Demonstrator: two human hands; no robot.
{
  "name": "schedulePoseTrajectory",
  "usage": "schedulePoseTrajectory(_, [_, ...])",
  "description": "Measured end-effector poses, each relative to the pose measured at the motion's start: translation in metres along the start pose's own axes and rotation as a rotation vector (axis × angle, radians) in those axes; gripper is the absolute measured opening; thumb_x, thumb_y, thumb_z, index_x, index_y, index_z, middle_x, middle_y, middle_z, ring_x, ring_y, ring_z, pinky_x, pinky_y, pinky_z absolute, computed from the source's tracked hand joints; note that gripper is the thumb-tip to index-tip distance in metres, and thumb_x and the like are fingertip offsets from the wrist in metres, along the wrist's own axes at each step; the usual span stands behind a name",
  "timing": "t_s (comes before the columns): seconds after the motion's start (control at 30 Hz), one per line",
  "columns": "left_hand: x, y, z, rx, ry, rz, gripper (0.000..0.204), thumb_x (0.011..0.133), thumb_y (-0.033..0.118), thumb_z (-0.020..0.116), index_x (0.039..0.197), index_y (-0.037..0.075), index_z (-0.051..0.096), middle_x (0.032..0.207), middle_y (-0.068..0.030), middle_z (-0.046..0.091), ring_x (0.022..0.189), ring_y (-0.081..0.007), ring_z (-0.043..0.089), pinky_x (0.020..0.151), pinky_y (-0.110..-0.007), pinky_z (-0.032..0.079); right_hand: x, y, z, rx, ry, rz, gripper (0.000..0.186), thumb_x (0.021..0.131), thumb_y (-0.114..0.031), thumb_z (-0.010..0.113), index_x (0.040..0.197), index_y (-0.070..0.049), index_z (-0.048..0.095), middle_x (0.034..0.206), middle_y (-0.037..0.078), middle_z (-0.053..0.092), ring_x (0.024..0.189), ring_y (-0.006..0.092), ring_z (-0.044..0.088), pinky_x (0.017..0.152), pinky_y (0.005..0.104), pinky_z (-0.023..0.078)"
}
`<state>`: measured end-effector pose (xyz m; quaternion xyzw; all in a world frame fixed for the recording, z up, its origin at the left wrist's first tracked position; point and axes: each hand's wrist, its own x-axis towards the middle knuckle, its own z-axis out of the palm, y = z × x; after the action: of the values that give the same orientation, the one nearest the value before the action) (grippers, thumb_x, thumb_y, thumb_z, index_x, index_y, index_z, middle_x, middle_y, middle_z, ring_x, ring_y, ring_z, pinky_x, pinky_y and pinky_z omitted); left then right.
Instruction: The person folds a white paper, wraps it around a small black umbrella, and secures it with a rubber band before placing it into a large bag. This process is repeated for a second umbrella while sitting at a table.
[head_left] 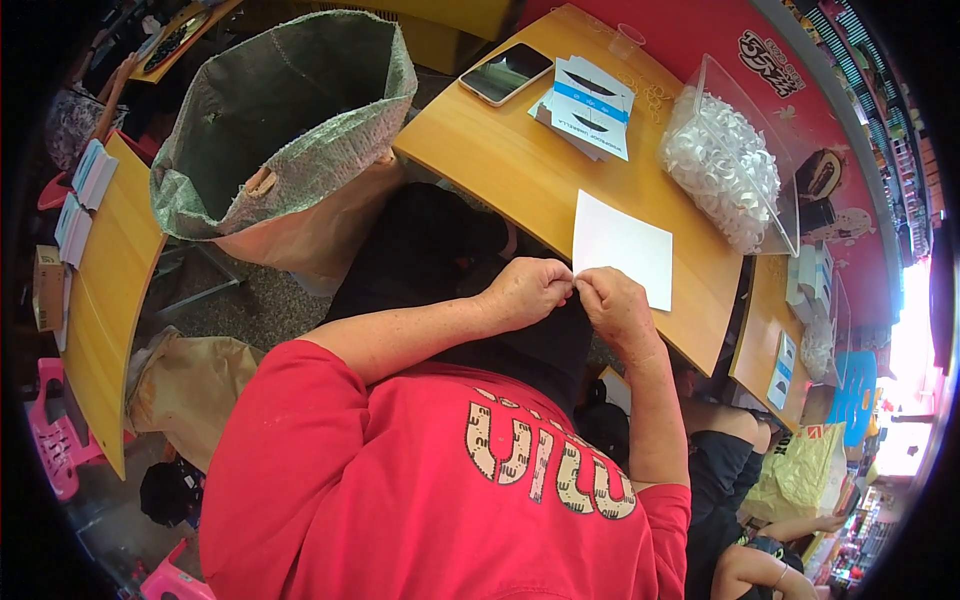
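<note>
My left hand (528, 293) and my right hand (614, 304) meet at the near edge of the wooden table (505, 180). Thumb and fingers of each are pinched together, the tips almost touching. Whatever they hold, if anything, is too small or hidden to make out. Just beyond my right hand lies a blank white card (625, 245), partly over the table's edge. Farther back rests a stack of printed cards (590, 105) with umbrella pictures and a blue band.
A dark phone (507, 74) lies left of the stack. Thin yellowish loops (655, 98) and a clear cup (627, 40) are behind it. A clear bin (790, 215) of white curled strips stands right. A big woven sack (185, 190) gapes at left. Another person's legs (725, 450) show lower right.
</note>
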<state>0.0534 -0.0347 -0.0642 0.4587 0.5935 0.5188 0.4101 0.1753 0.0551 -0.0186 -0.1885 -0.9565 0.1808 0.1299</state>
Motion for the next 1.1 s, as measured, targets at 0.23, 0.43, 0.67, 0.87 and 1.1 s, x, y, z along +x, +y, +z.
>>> schedulePoseTrajectory(0.23, [-0.001,0.003,-0.001,0.323,0.062,0.201,0.014,0.078,0.014,0.050,0.078,0.002,0.058,0.063,-0.0096,0.057,0.062,-0.0186,0.058,0.059,-0.028,0.045,0.000,0.000,0.006,-0.110,0.014,-0.055,0.010,0.073,-0.010,0.049,0.066,-0.003,0.048,0.064,0.013,0.050,0.065,0.0294,0.052,0.060,0.0377,0.042])
schedulePoseTrajectory(0.43, [-0.001,0.015,-0.005,-0.204,-0.074,-0.204,0.016,0.080,0.014,0.049,0.083,0.000,0.058,0.071,-0.0082,0.060,0.067,-0.0144,0.058,0.060,-0.025,0.048,-0.001,-0.001,0.004,0.009,0.086,0.042,0.006,0.070,-0.008,0.050,0.068,-0.002,0.049,0.065,0.013,0.051,0.064,0.0294,0.052,0.060,0.0366,0.042])
schedulePoseTrajectory(0.67, [0.001,0.009,-0.005,-0.427,-0.062,-0.280,0.017,0.081,0.010,0.046,0.087,-0.003,0.056,0.076,-0.0080,0.058,0.066,-0.0133,0.057,0.059,-0.024,0.049,-0.004,-0.004,-0.001,0.134,0.134,0.120,0.012,0.067,-0.006,0.053,0.079,-0.002,0.053,0.074,0.013,0.054,0.073,0.0296,0.053,0.067,0.0358,0.043])
schedulePoseTrajectory(0.87, [-0.007,0.022,-0.007,-0.512,-0.203,-0.270,0.020,0.081,0.015,0.051,0.093,-0.001,0.055,0.086,-0.0128,0.058,0.075,-0.0197,0.058,0.065,-0.030,0.050,-0.014,0.004,0.001,-0.107,0.301,0.001,0.034,0.062,0.003,0.051,0.096,-0.004,0.056,0.088,0.011,0.057,0.086,0.0299,0.052,0.080,0.0374,0.039])
schedulePoseTrajectory(1.1, [-0.005,0.000,-0.042,-1.087,-0.389,-0.464,0.057,0.085,0.047,0.032,0.114,-0.002,0.038,0.103,-0.0150,0.053,0.094,-0.0226,0.054,0.078,-0.040,0.046,-0.062,-0.033,-0.038,0.359,0.330,-0.153,0.015,0.069,-0.002,0.060,0.082,-0.008,0.064,0.091,0.008,0.060,0.100,0.0248,0.051,0.091,0.0373,0.034])
